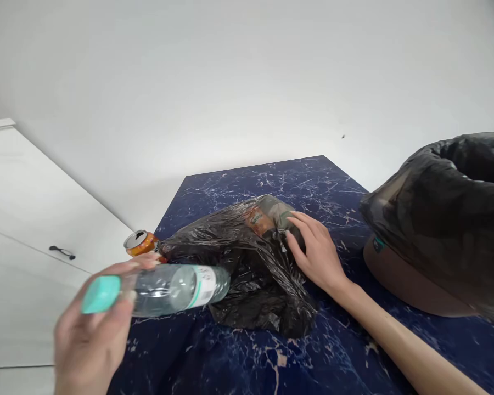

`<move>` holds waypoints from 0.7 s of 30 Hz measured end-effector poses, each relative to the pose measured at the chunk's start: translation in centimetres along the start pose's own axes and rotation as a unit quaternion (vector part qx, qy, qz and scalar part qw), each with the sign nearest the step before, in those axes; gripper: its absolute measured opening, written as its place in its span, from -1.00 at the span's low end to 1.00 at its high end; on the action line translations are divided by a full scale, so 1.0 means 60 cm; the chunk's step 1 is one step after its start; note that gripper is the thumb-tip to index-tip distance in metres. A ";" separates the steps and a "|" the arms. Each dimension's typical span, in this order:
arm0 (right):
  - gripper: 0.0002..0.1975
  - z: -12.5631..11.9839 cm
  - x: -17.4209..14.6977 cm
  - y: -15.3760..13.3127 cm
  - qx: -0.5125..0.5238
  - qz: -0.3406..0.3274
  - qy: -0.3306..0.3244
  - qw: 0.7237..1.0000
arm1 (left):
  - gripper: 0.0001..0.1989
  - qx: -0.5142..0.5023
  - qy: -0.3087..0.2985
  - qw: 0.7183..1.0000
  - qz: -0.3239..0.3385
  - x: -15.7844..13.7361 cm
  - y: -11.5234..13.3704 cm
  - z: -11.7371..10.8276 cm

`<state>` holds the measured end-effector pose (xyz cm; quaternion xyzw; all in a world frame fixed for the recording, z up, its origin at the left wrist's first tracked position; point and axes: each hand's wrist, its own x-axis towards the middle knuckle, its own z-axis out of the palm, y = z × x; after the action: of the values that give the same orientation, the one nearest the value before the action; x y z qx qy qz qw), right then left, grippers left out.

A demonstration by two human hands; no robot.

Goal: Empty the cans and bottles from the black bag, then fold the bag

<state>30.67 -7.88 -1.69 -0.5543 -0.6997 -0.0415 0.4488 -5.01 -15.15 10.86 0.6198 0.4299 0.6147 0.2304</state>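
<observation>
My left hand (93, 334) grips a clear plastic bottle (160, 291) near its teal cap (101, 294). The bottle lies sideways in the air, its base pointing right at a thin black plastic bag (247, 263). On the bag's right end rests my right hand (316, 252), thumb and fingers apart against the plastic. Through the stretched film there, an orange can (258, 220) and a clear or greenish item show dimly. Another orange can (142, 243), its top opened, is just beyond my left hand by the bag's left end, partly hidden.
A brown bin (411, 280) lined with a black bag (444, 203) stands on the right. Everything sits on a dark blue marble-pattern table (247, 184) by a white wall. A white cabinet (28, 208) with a dark handle is at left.
</observation>
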 end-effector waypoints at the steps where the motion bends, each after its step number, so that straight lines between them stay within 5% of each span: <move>1: -0.61 0.000 0.000 0.005 0.007 0.013 -0.002 1.000 | -0.74 -0.026 0.050 0.998 -0.016 0.002 -0.002 -0.016; 5: -0.57 0.001 -0.001 0.021 0.050 0.090 -0.013 0.995 | -0.60 -0.026 0.201 0.977 -0.062 0.019 -0.006 -0.054; 9: -0.46 0.005 0.000 0.029 0.109 0.199 -0.035 0.973 | -0.57 -0.022 0.281 0.958 -0.058 0.046 -0.022 -0.062; 15: -0.35 0.005 0.000 0.035 0.126 0.264 -0.048 0.955 | -0.44 -0.010 0.312 0.950 0.004 0.075 -0.070 -0.072; 21: -0.30 0.009 -0.002 0.030 0.123 0.239 -0.075 0.960 | -0.29 0.045 0.289 0.956 0.029 0.081 -0.082 -0.069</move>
<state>31.84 -6.95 -2.87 -0.6474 -0.5778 0.1951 0.4570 -10.85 -9.61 10.19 0.4373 0.4874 0.7541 0.0505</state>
